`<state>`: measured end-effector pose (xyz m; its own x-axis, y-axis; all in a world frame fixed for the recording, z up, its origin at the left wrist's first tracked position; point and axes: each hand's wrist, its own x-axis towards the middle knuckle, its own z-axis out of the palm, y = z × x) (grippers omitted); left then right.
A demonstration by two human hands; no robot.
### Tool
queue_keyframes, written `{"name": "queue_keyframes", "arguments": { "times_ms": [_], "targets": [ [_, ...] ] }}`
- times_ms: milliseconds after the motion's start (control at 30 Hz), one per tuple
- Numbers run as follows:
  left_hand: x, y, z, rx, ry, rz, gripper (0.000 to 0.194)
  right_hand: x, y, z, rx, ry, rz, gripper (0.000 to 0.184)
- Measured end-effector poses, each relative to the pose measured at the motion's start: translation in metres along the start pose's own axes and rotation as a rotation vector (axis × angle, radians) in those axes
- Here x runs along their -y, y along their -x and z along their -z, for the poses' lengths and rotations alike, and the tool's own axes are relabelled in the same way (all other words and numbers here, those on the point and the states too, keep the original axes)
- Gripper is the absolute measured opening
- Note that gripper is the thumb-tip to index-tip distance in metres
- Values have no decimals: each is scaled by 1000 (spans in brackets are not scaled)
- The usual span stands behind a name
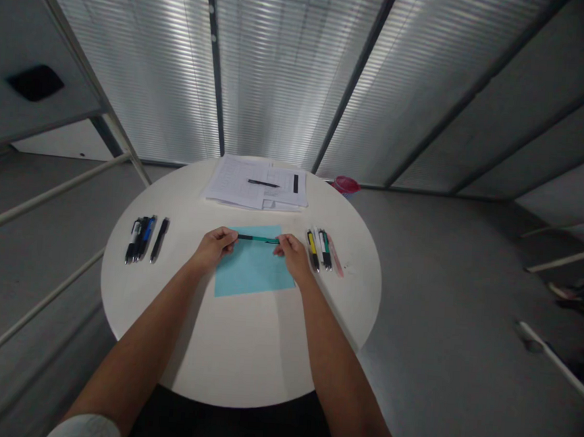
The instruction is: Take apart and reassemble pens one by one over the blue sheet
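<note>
- I have the round white counter (pixel 234 353) below me, a blue paper sheet (pixel 254 272) near its middle.
- My left hand (pixel 214 248) and right hand (pixel 292 255) sit over the sheet's far part.
- Both hands' fingers pinch opposite ends of a green-and-black pen (pixel 258 239), held crosswise between them.

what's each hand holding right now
Left hand: closed, holding the left end of a black and teal pen.
Right hand: closed, holding the right end of that pen.

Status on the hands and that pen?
Left hand and right hand gripping a green-and-black pen at both ends. Pen over a light blue sheet. Row of pens just beside right hand.
</note>
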<state>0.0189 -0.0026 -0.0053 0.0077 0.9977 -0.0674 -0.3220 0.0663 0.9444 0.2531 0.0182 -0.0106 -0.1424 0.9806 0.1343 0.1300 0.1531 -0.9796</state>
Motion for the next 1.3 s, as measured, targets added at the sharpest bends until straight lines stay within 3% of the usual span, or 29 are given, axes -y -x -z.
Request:
{"name": "queue_keyframes", "arguments": {
  "times_ms": [100,200,333,433,567,700,900,1000,1100,1300],
  "targets": [
    [1,0,1,7,8,-5,25,1,1,0,-5,13,35,24],
    [1,0,1,12,8,1,24,2,2,0,-80,-42,76,48],
    [-1,1,0,0,8,8,24,2,2,0,1,8,-10,26],
    [-3,1,-1,-7,13,10,25,1,2,0,20,76,1,27],
    [-2,0,-1,4,2,8,26,-2,1,1,-63,15,82,56],
    [0,0,1,13,-16,-8,25,-1,2,1,-13,72,19,31],
    [-1,0,0,12,-9,-7,25,1,2,-1,63,187,15,35],
    [-1,0,0,14,7,-9,25,-2,1,-2,27,125,49,30],
    [-1,0,-1,18,16,-12,25,-4,0,-1,-4,107,87,37],
    [-3,1,-3,-6,14,-1,25,0,6,-2,37,315,98,31]
  ]
}}
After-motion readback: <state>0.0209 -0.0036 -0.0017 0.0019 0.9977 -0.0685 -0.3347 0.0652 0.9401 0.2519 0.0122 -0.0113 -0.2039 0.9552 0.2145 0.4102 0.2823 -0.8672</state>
